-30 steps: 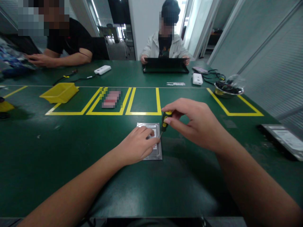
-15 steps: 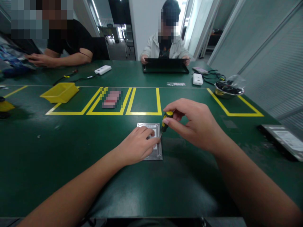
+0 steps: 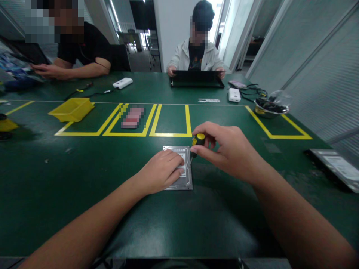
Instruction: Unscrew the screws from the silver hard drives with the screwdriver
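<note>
one yellow tray (image 3: 71,109) sits far left on the green table (image 3: 84,179), beside three yellow taped boxes (image 3: 171,121). two other people sit at the far side: one at the far left with an arm (image 3: 84,70) on the table, one in a white jacket (image 3: 183,58) behind a black tray (image 3: 197,79). two white boxes (image 3: 122,83) lie up there, one left and one right.

one hard drive (image 3: 183,175) lies flat at the middle of the table. the left hand (image 3: 161,173) rests palm down on it, fingers spread flat, gripping nothing. the right hand (image 3: 228,151) pinches one screwdriver (image 3: 196,144) by its yellow and black handle between thumb and curled fingers, tip down at the drive's right edge.

further right stand one metal bowl (image 3: 270,106) and a second drive (image 3: 335,166) near the table edge.

against a second ago, the right hand sits a little lower and the handle leans more; the left hand has hardly shifted.
</note>
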A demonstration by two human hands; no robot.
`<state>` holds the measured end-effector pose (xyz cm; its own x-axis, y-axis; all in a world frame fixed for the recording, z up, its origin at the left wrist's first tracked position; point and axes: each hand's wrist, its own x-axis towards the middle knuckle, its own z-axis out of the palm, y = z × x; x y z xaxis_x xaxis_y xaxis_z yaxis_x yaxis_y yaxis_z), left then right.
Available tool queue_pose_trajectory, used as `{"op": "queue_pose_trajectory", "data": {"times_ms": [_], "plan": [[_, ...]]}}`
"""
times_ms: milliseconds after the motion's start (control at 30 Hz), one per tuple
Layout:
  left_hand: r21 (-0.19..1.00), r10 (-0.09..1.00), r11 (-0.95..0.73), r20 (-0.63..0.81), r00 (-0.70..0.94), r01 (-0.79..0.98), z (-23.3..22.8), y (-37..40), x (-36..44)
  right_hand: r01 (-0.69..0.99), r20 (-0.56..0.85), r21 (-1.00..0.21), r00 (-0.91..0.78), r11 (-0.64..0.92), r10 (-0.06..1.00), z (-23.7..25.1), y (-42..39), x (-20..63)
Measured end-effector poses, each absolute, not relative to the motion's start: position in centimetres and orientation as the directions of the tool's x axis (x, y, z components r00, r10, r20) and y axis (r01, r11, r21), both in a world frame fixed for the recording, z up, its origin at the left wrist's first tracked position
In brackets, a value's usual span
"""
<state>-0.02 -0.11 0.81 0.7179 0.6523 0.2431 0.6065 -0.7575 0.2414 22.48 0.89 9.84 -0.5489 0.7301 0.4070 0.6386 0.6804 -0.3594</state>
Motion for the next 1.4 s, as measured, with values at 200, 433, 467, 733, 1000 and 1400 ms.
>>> {"op": "queue_pose_trajectory", "data": {"times_ms": [200, 433, 467, 733, 1000, 1400], "plan": [[0.259, 0.659, -0.751, 0.234, 0.715, 0.608, 0.7, 0.0, -0.1, 0.636, 0.442, -0.321, -0.554, 0.701, 0.705, 9.5, 1.0, 22.3], [0.245, 0.649, -0.76, 0.232, 0.724, 0.603, 0.8, 0.1, -0.1, 0.622, 0.484, -0.286, -0.563, 0.729, 0.67, 9.4, 1.2, 22.5], [0.243, 0.648, -0.76, 0.233, 0.725, 0.602, 0.8, 0.1, -0.1, 0.62, 0.481, -0.286, -0.566, 0.73, 0.669, 9.4, 1.1, 22.5], [0.245, 0.643, -0.765, 0.239, 0.727, 0.596, 0.7, 0.0, -0.2, 0.532, 0.493, -0.34, -0.602, 0.776, 0.628, 9.9, 0.9, 22.7], [0.248, 0.64, -0.767, 0.244, 0.728, 0.592, 0.5, 0.1, -0.2, 0.57, 0.497, -0.318, -0.579, 0.757, 0.646, 9.8, 1.0, 22.7], [0.279, 0.649, -0.759, 0.25, 0.719, 0.588, 0.5, 0.1, -0.3, 0.67, 0.533, -0.27, -0.494, 0.691, 0.687, 8.7, 1.1, 21.9]]}}
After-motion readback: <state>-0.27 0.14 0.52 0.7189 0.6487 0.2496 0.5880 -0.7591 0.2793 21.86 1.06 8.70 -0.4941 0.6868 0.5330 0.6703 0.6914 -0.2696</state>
